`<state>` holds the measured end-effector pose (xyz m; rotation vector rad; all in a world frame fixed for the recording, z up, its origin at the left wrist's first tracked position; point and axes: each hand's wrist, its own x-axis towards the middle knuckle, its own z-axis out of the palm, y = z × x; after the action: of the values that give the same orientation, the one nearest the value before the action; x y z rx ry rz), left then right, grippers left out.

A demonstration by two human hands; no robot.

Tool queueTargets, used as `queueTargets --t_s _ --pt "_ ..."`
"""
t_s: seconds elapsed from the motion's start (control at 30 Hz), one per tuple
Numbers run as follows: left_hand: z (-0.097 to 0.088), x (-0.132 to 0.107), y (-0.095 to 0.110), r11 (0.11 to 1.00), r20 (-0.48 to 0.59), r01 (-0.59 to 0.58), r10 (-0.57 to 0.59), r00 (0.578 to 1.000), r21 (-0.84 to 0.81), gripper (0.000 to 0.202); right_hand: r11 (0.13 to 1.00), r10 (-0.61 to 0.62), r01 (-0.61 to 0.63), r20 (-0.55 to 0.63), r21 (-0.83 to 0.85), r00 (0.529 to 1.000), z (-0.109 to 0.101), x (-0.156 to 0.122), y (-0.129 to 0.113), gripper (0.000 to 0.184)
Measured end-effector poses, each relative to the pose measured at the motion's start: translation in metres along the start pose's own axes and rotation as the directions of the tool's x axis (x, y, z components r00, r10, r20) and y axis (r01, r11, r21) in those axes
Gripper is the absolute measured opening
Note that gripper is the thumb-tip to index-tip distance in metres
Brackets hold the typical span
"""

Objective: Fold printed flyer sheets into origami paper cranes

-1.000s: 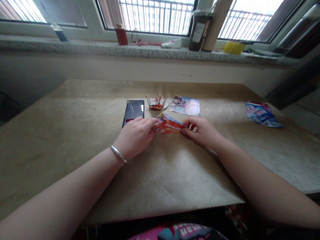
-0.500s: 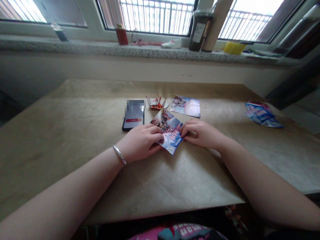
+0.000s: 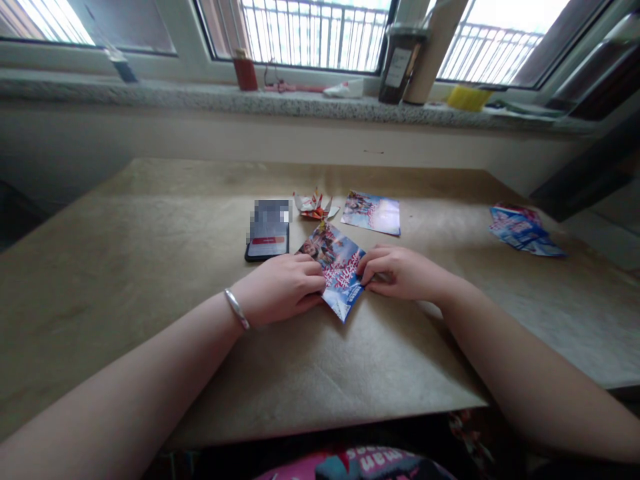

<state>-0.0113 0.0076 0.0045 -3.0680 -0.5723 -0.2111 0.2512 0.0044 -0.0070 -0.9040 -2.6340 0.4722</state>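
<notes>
A folded piece of printed paper (image 3: 336, 270), blue and red, lies on the brown table (image 3: 150, 267) between both hands. My left hand (image 3: 280, 288), with a silver bracelet on the wrist, presses the paper's left edge with curled fingers. My right hand (image 3: 400, 273) pinches the paper's right corner. A black phone (image 3: 269, 230) lies just beyond my left hand. A small folded paper figure (image 3: 314, 205) and a flat printed sheet (image 3: 371, 213) lie behind the paper.
More printed paper (image 3: 524, 230) lies crumpled at the table's far right. On the stone windowsill (image 3: 200, 99) stand a red cup (image 3: 245, 71), a dark jar (image 3: 398, 61), a cardboard tube and a yellow object (image 3: 467, 97). The table's front edge is near my lap.
The paper was orange-red side up between my fingers a second ago; it has been turned over to its blue printed side and shifted slightly toward me. Both hands stayed on it.
</notes>
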Motion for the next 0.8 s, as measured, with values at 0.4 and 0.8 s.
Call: queueTargets --t_s 0.4,0.8 --pt "-0.008 -0.004 -0.002 0.992 0.111 0.116 -0.111 0.988 -0.04 0.012 0.999 -0.033 0.033 0.005 -0.018 0.999 0.006 0.001 -0.002 0.011" --pt "-0.007 -0.004 -0.001 0.994 0.061 0.103 -0.1 0.993 -0.047 0.014 0.994 -0.1 0.099 -0.015 -0.049 0.995 0.009 0.004 -0.011 0.016"
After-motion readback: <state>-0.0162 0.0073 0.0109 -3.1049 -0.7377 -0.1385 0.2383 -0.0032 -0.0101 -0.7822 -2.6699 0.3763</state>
